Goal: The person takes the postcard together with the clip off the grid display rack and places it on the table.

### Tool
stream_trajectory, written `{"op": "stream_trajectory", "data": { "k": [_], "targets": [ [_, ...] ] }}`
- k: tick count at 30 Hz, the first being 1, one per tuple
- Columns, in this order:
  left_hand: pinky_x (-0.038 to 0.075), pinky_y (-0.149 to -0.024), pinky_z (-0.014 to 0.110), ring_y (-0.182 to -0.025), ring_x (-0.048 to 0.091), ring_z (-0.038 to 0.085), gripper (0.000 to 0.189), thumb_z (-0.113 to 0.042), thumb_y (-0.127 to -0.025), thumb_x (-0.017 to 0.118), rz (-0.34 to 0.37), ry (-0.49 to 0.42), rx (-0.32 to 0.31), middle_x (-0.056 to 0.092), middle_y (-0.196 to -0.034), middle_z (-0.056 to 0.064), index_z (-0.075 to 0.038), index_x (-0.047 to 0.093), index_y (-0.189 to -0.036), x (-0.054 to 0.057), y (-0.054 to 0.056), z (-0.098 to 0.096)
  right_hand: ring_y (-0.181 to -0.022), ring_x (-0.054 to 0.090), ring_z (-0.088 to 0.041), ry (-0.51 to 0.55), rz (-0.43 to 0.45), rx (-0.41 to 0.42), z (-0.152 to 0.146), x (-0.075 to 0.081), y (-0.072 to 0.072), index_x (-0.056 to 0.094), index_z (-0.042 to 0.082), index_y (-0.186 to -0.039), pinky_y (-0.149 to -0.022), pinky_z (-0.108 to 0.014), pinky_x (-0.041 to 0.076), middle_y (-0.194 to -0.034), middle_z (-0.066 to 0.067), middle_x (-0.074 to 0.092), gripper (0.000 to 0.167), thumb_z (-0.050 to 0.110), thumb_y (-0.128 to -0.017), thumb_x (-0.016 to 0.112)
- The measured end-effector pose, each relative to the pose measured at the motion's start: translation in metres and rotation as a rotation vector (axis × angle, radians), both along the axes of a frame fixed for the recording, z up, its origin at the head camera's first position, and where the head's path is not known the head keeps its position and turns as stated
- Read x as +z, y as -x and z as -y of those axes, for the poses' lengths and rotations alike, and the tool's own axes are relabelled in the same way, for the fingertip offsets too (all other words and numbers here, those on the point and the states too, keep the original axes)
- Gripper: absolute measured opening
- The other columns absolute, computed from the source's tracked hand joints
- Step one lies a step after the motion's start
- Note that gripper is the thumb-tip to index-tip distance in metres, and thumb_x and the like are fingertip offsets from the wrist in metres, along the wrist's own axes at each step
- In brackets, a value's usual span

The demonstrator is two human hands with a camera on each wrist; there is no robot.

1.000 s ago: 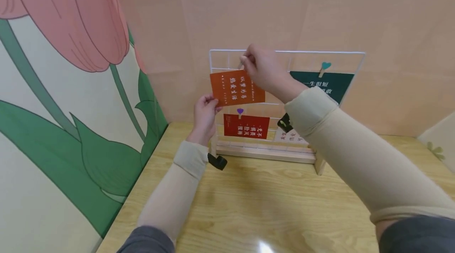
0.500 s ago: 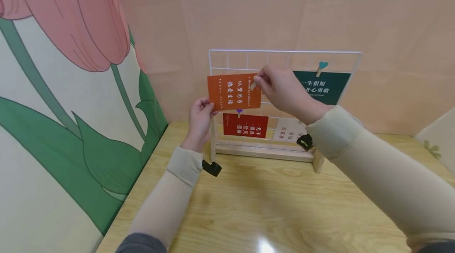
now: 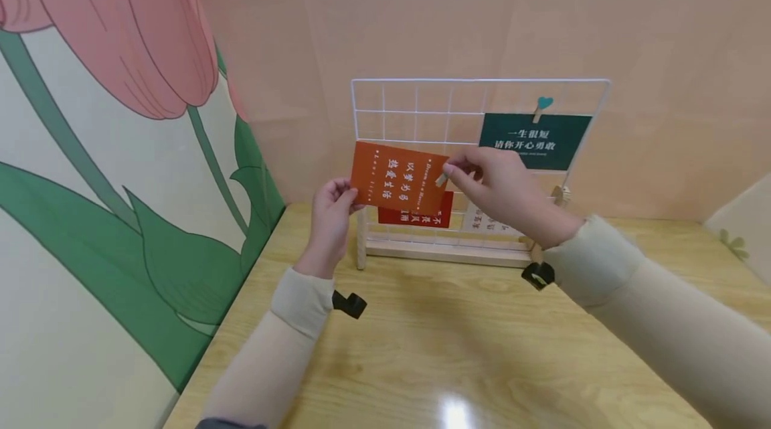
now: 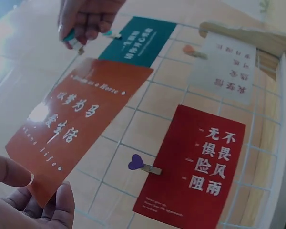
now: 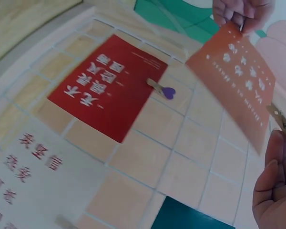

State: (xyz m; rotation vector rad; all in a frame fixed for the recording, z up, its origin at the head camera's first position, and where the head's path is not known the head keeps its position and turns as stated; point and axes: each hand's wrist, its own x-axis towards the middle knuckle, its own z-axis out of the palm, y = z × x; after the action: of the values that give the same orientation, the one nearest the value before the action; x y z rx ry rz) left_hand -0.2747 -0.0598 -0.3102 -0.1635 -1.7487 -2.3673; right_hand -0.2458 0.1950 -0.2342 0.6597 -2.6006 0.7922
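My left hand (image 3: 331, 218) pinches an orange card (image 3: 385, 178) with white lettering by its lower left corner, thumb in front and fingers behind. At the card's opposite side, my right hand (image 3: 512, 185) pinches a small wooden clothespin (image 3: 442, 180) between thumb and fingers. Teal shows at the clothespin's end (image 4: 70, 36) in the left wrist view. Its tip meets the card's edge in the right wrist view. The card is held tilted in front of a white wire grid rack (image 3: 482, 79), overlapping a red card (image 4: 195, 167) that hangs there.
A purple-heart clothespin (image 4: 152, 168) holds the red card on the grid. Upper right hangs a dark green card (image 3: 530, 144) under a teal-heart clothespin (image 3: 538, 113); below it is a white card (image 5: 43, 176). The rack's wooden base (image 3: 452, 253) stands on the wooden table (image 3: 421, 335).
My right hand has come down from the grid's top to the orange card's right edge, bringing the clothespin. The left hand and card have lowered, and the card has tilted clockwise.
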Motion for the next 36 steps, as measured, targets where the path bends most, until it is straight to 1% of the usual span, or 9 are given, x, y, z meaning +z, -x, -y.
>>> {"op": "stream_trajectory", "data": {
  "k": [5, 10, 13, 16, 20, 25, 27, 32, 36],
  "targets": [
    [0.053, -0.079, 0.024, -0.090, 0.059, 0.017, 0.013, 0.007, -0.104, 0.048, 0.037, 0.061, -0.030, 0.057, -0.101, 0.009, 0.007, 0.057, -0.112, -0.016, -0.010, 0.003, -0.086, 0.057, -0.023, 0.005, -0.016, 0.023, -0.007, -0.013, -0.008, 0.072, 0.005, -0.111, -0.072, -0.037, 0.050, -0.097, -0.006, 0.070, 0.021, 0.022, -0.105, 0.063],
    [0.052, -0.079, 0.026, -0.090, 0.058, 0.016, 0.014, 0.005, -0.105, 0.049, 0.080, 0.145, -0.106, 0.060, -0.102, 0.008, 0.007, 0.058, -0.114, -0.034, -0.019, 0.005, -0.080, 0.059, -0.017, -0.004, -0.063, 0.073, -0.012, -0.025, -0.021, 0.073, 0.005, -0.106, -0.068, -0.033, 0.051, -0.092, -0.002, 0.071, 0.013, 0.016, -0.102, 0.067],
    [0.053, -0.081, 0.028, -0.091, 0.058, 0.017, 0.014, 0.003, -0.105, 0.049, 0.090, 0.193, -0.145, 0.059, -0.103, 0.009, 0.006, 0.059, -0.115, -0.042, -0.025, 0.007, -0.078, 0.059, -0.014, -0.007, -0.089, 0.116, -0.014, -0.031, -0.029, 0.073, 0.005, -0.102, -0.069, -0.033, 0.052, -0.088, 0.002, 0.070, 0.007, 0.011, -0.100, 0.070],
    [0.052, -0.082, 0.031, -0.092, 0.058, 0.018, 0.015, 0.002, -0.105, 0.050, 0.104, 0.258, -0.198, 0.060, -0.103, 0.010, 0.006, 0.060, -0.115, -0.046, -0.031, 0.011, -0.075, 0.058, -0.012, -0.015, -0.083, 0.139, -0.018, -0.038, -0.038, 0.073, 0.007, -0.098, -0.068, -0.032, 0.052, -0.085, 0.005, 0.069, 0.003, 0.009, -0.098, 0.072],
    [0.053, -0.085, 0.034, -0.095, 0.061, 0.020, 0.017, 0.003, -0.105, 0.049, 0.121, 0.359, -0.295, 0.062, -0.107, 0.012, 0.006, 0.061, -0.116, -0.055, -0.039, 0.019, -0.076, 0.058, -0.010, -0.023, -0.016, 0.150, -0.023, -0.050, -0.050, 0.073, 0.010, -0.098, -0.069, -0.031, 0.052, -0.085, 0.010, 0.067, 0.003, 0.008, -0.097, 0.073],
    [0.053, -0.088, 0.037, -0.095, 0.061, 0.020, 0.018, 0.002, -0.104, 0.049, 0.145, 0.455, -0.374, 0.062, -0.106, 0.012, 0.007, 0.061, -0.116, -0.073, -0.048, 0.034, -0.077, 0.058, -0.006, -0.029, 0.069, 0.185, -0.035, -0.075, -0.064, 0.073, 0.014, -0.097, -0.067, -0.029, 0.051, -0.085, 0.017, 0.065, 0.007, 0.008, -0.097, 0.072],
    [0.052, -0.086, 0.036, -0.091, 0.060, 0.019, 0.017, 0.002, -0.103, 0.049, 0.154, 0.480, -0.391, 0.062, -0.102, 0.011, 0.008, 0.061, -0.115, -0.080, -0.051, 0.040, -0.076, 0.057, -0.004, -0.043, 0.121, 0.218, -0.042, -0.086, -0.069, 0.072, 0.016, -0.095, -0.064, -0.028, 0.050, -0.084, 0.018, 0.064, 0.008, 0.009, -0.098, 0.071],
    [0.051, -0.081, 0.037, -0.084, 0.057, 0.017, 0.017, 0.002, -0.103, 0.048, 0.153, 0.556, -0.457, 0.059, -0.095, 0.010, 0.009, 0.060, -0.112, -0.094, -0.055, 0.051, -0.079, 0.059, 0.000, -0.103, 0.307, 0.328, -0.060, -0.115, -0.074, 0.068, 0.020, -0.096, -0.065, -0.027, 0.053, -0.087, 0.018, 0.064, 0.010, 0.013, -0.102, 0.066],
    [0.054, -0.081, 0.038, -0.085, 0.059, 0.018, 0.017, 0.001, -0.102, 0.048, 0.183, 0.631, -0.510, 0.062, -0.096, 0.009, 0.006, 0.061, -0.112, -0.101, -0.058, 0.051, -0.080, 0.061, 0.001, -0.127, 0.353, 0.386, -0.067, -0.138, -0.076, 0.067, 0.020, -0.095, -0.067, -0.027, 0.055, -0.086, 0.019, 0.064, 0.010, 0.013, -0.102, 0.066]
  ]
}}
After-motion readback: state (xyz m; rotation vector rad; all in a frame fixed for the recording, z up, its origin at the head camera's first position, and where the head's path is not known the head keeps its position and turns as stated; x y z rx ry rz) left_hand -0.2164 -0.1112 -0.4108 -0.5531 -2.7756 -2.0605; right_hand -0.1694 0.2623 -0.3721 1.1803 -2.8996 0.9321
